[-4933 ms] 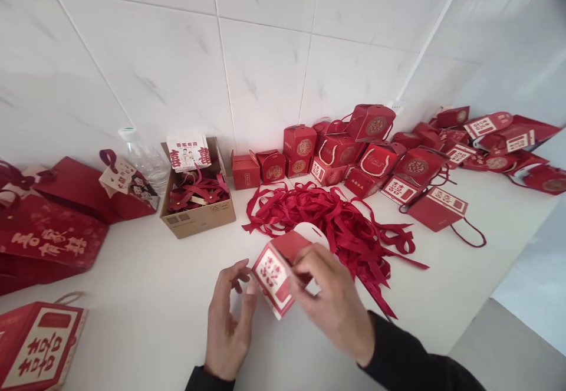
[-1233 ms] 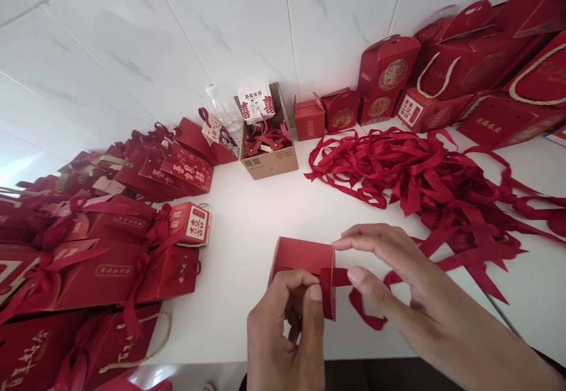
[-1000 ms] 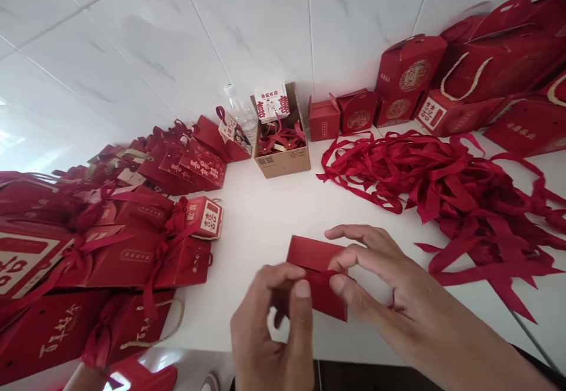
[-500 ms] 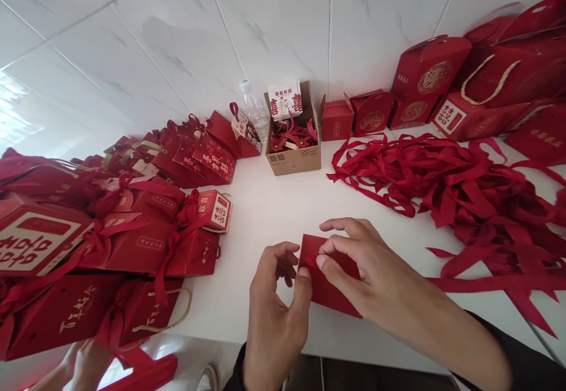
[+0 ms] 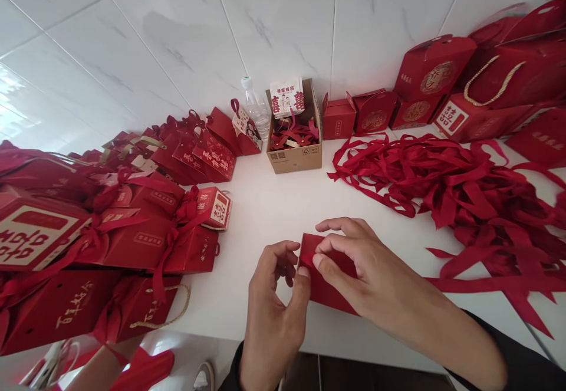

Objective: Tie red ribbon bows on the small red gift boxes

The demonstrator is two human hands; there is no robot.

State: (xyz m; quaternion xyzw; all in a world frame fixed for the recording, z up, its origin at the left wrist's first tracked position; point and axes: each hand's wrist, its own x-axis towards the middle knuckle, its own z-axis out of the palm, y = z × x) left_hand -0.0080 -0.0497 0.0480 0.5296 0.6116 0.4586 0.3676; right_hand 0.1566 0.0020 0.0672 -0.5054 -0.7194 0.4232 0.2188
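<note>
A plain red box [image 5: 333, 285] sits on the white table before me, partly covered by my right hand. My left hand [image 5: 278, 308] is at its left edge, thumb on the corner and fingers curled along the side. From the right, my right hand [image 5: 362, 267] reaches over the box. Its thumb and index finger are pinched together near the left edge, with a small brighter red bit at the tips that I cannot make out. The other fingers of that hand arch above.
Loose red ribbons [image 5: 442, 178] heap on the right. Red gift boxes [image 5: 137, 237] with bows crowd the left. Against the tiled wall stand a cardboard box [image 5: 296, 161], a clear bottle [image 5: 255, 108] and more red boxes [image 5: 375, 114]. Another person's arm [image 5: 104, 364] shows at lower left.
Both my hands stay almost in place at the red box. At lower left, the other person's hands have shifted, and a white object now shows there. The view has moved slightly.
</note>
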